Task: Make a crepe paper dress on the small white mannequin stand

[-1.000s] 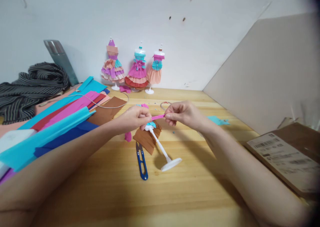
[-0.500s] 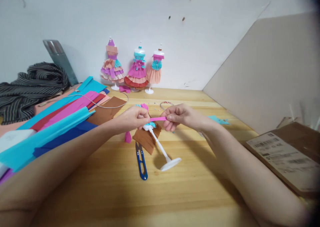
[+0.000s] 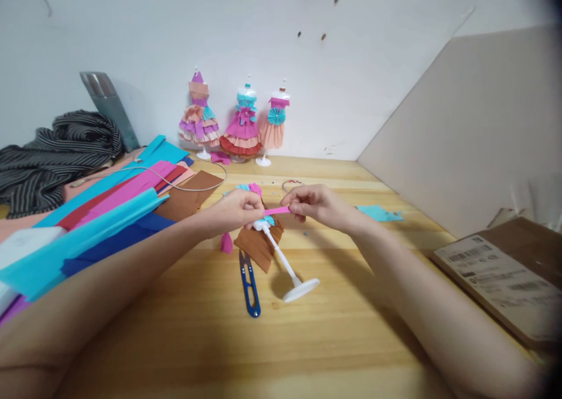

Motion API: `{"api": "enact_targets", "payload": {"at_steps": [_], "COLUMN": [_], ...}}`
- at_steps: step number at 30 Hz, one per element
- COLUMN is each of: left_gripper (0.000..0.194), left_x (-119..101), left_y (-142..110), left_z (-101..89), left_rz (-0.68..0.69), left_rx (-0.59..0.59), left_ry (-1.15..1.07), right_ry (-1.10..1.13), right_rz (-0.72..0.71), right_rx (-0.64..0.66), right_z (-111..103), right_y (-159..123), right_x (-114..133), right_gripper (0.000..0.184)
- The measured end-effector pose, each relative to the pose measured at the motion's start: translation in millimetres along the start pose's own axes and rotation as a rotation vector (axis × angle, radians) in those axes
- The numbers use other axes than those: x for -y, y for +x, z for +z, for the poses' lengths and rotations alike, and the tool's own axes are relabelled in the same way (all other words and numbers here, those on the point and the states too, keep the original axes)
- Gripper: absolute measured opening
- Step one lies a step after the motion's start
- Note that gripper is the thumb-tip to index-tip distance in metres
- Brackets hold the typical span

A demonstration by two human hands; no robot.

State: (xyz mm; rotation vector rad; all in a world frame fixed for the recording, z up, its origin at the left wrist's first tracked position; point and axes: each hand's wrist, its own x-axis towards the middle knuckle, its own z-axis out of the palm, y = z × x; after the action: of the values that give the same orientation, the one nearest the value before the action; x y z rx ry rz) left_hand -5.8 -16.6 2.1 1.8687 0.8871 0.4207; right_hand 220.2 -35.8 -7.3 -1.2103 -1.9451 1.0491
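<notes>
**Pink strip (image 3: 277, 210) held out straight by both ends**

In the head view, the left hand (image 3: 240, 209) has its grip closed on the left end of the pink strip, thumb and fingers pinched together. The right hand (image 3: 317, 205) has its grip closed in the same way on the right end, so the strip runs straight across the short gap between them, over the middle of the wooden surface (image 3: 307, 343).

Just below the strip in the view is a white stand (image 3: 283, 259), tilted, its round base towards the near right and its far end close to the left hand, with a bit of blue (image 3: 268, 220) on it. Crinkled brown paper (image 3: 253, 251) lies beside the stand, and blue snips (image 3: 250, 290) lie nearer, to its left.

Coloured sheets (image 3: 127, 196) spread over the left side, with a striped cloth (image 3: 61, 162) beyond them. Three small dressed forms (image 3: 242, 120) stand at the far edge, by the wall (image 3: 373, 65). A torn light-blue piece (image 3: 380, 213) lies to the right of the right hand, and a cardboard box (image 3: 509, 282) with a label sits at the right.
</notes>
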Motion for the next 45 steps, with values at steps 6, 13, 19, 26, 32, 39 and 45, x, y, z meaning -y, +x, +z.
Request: {"api": "enact_targets", "payload": {"at_steps": [6, 13, 19, 26, 32, 39, 45], "left_gripper": [0.016, 0.016, 0.013, 0.008, 0.01, 0.015, 0.011], "left_x": [7, 9, 4, 18, 10, 3, -4], "left_y": [3, 3, 2, 9, 3, -2, -8], "left_z": [-1.1, 0.1, 1.6, 10.1, 18.3, 25.4, 20.7], "left_rz": [0.028, 0.027, -0.027, 0.076, 0.082, 0.076, 0.074], "left_rx": [0.025, 0.036, -0.02, -0.19, -0.206, -0.208, -0.083], "left_ry": [0.001, 0.066, 0.03, 0.049, 0.031, -0.141, -0.151], "right_ry": [0.069, -0.071, -0.047, 0.108, 0.144, 0.147, -0.01], "right_rz": [0.123, 0.052, -0.058, -0.083, -0.074, -0.027, -0.044], "right_rx": [0.087, 0.07, 0.039, 0.215, 0.241, -0.036, -0.087], "right_z": [-5, -4, 0, 18, 33, 35, 28], "right_y": [-2, -1, 0, -9, -14, -16, -18], "right_x": [-4, -5, 3, 25, 29, 31, 35], "right_gripper": [0.029, 0.021, 0.025, 0.038, 0.038, 0.031, 0.026]}}
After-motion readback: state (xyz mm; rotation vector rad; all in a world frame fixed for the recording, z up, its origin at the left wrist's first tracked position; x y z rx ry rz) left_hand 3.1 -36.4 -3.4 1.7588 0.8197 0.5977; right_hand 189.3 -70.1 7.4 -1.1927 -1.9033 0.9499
